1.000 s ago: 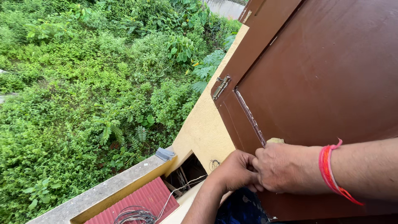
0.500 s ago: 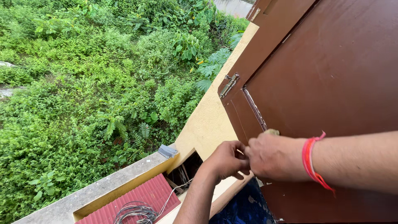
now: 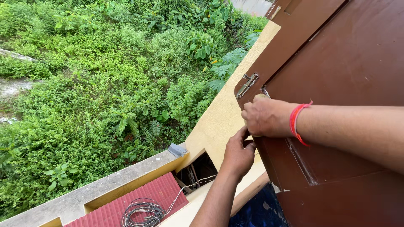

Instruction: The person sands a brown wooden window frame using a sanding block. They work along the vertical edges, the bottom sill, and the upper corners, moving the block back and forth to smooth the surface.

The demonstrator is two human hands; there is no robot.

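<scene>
shutter (image 3: 336, 84), brown and wooden, fills the right of the head view, its edge running diagonally up and away, a metal latch (image 3: 247, 85) just above the right hand (image 3: 263, 117). right hand, fingers curled shut on that edge, is the nearer one, forearm reaching in from the right with a red thread (image 3: 296, 120) at the wrist. left hand (image 3: 237, 153) rises from below, fingers narrowed at the same edge; whether they pinch anything i cannot tell.

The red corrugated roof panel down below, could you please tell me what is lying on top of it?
On the red corrugated roof panel lies a coil of dark wire, one strand trailing toward the dark opening. The frame's bottom edge cuts off the coil's lower part.
</scene>
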